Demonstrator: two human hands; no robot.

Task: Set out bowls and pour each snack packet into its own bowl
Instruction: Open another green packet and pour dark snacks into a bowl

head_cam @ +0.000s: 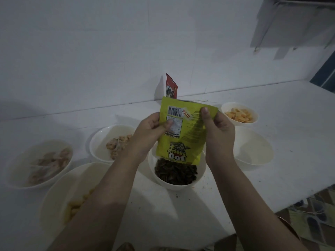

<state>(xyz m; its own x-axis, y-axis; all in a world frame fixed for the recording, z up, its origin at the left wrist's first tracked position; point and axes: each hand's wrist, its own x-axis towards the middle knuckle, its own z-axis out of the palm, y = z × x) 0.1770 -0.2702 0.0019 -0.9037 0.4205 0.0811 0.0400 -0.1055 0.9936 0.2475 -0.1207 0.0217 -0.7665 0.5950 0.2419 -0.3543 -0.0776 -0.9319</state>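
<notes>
The yellow-green packet (186,131) is held upside down above the white counter (272,160), its printed text reversed and its open mouth pointing down into the middle bowl (176,175). This bowl holds a heap of dark seeds (175,173), and the lower edge of the packet is just above them. The left hand (151,132) grips the left edge of the packet, with the thumb pressed on the nutrition label and the other fingers closed behind it. The right hand (218,132) grips the right edge in the same way, the thumb lying flat on the front near the upper corner and the fingers wrapped behind. Right of the middle bowl stands an empty white bowl (253,151), and behind it, nearer the wall, a smaller bowl with orange snack pieces (239,114). Left of the hands there is a bowl with pale curled snacks (111,144), partly hidden by the left forearm. Further left is another bowl with pale pinkish pieces (40,164), and in front of it a bowl with yellow puffed sticks (72,200). A red chips packet (171,86) stands upright against the white tiled wall (90,51), directly behind the yellow-green packet. A few dark crumbs lie on the counter near the middle bowl.
</notes>
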